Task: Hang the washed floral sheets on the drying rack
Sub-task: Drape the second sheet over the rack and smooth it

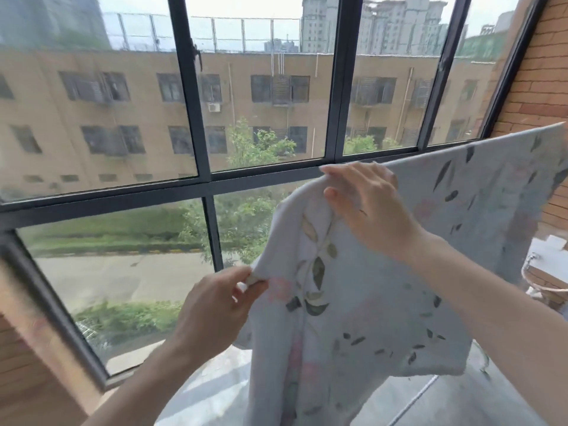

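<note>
Fingers of both hands were closed on the floral sheet [353,302]: right hand [365,207] lifted its top edge, left hand [215,302] pinched a lower fold, apparently to spread it.

Pale grey-blue floral sheet [353,302], leaf + faint pink flower print. Upper part stretched flat, upper edge straight & taut toward right; rack itself not visible. Near portion hanging loose in folds, pinched at left edge and bunched at top edge. Lower hem hanging free.
</note>
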The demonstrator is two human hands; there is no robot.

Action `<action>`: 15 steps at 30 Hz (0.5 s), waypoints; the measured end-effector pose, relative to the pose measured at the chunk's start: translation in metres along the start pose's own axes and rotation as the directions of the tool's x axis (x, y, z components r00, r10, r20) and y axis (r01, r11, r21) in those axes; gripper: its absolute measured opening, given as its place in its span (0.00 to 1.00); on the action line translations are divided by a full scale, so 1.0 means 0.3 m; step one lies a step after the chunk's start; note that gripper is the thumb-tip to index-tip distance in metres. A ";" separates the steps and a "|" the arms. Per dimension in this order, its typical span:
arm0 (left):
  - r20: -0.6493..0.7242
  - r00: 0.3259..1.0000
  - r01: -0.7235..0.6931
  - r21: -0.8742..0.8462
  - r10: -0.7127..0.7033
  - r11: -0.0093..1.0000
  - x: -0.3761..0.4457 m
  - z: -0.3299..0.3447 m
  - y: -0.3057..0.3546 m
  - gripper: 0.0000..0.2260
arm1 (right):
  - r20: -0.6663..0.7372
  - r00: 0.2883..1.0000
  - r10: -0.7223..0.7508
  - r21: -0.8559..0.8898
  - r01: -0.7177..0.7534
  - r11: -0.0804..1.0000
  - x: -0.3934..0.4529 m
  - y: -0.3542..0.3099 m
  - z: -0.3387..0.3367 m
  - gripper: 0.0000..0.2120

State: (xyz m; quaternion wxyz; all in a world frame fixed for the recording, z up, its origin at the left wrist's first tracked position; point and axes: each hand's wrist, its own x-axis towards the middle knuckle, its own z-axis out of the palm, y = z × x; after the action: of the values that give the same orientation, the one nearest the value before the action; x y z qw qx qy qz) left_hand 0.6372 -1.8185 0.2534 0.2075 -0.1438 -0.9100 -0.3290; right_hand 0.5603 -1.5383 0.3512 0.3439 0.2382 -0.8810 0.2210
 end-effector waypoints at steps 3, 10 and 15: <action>0.004 1.000 0.012 0.109 -0.013 0.994 0.012 0.004 0.019 0.10 | 0.107 0.994 -0.020 0.007 0.019 1.000 0.060 0.030 -0.011 0.19; 0.044 0.992 0.097 0.305 -0.115 0.947 0.119 -0.058 -0.023 0.13 | 0.257 0.965 -0.050 0.043 0.040 0.998 0.204 0.027 0.054 0.14; 0.052 0.975 0.190 0.324 -0.217 0.927 0.202 -0.110 -0.102 0.08 | 0.300 0.951 -0.074 0.042 0.065 0.997 0.310 -0.013 0.136 0.14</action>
State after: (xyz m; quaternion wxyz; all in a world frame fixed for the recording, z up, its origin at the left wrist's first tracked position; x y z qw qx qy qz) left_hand 0.5815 -1.8553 0.2887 0.1531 -0.0274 -0.9691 -0.1915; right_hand 0.4817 -1.5889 0.3909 0.2094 0.3054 -0.9105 0.1837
